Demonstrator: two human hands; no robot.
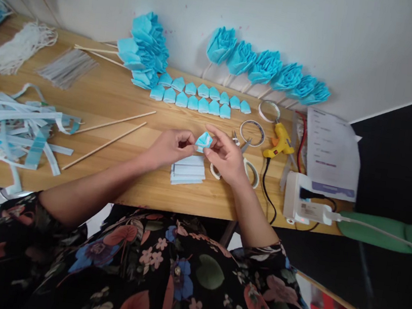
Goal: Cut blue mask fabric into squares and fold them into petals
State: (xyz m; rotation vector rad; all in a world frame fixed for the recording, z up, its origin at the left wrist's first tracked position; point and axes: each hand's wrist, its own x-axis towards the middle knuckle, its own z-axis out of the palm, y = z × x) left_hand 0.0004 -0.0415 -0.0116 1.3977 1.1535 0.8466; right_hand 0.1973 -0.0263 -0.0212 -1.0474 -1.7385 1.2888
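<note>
Between my two hands is a small folded blue-and-white petal (pixel 204 140), held above the table. My left hand (pixel 174 146) pinches its left side between thumb and fingers. My right hand (pixel 227 156) grips the right side, forefinger curved over the top. Just below lies a stack of pale cut pieces (pixel 188 170). Scissors (pixel 251 173) rest partly beneath my right hand, which hides some of them. Two rows of finished-looking folded blue petals (pixel 193 102) lie beyond my hands.
Blue fabric flowers (pixel 265 66) on sticks lean along the wall, with a flower pile (pixel 144 51) to their left. A yellow glue gun (pixel 280 141), tape rolls (pixel 252 133) and a white power strip (pixel 295 197) stand right. Wooden sticks (pixel 105 145) and cut strips (pixel 14 122) lie left.
</note>
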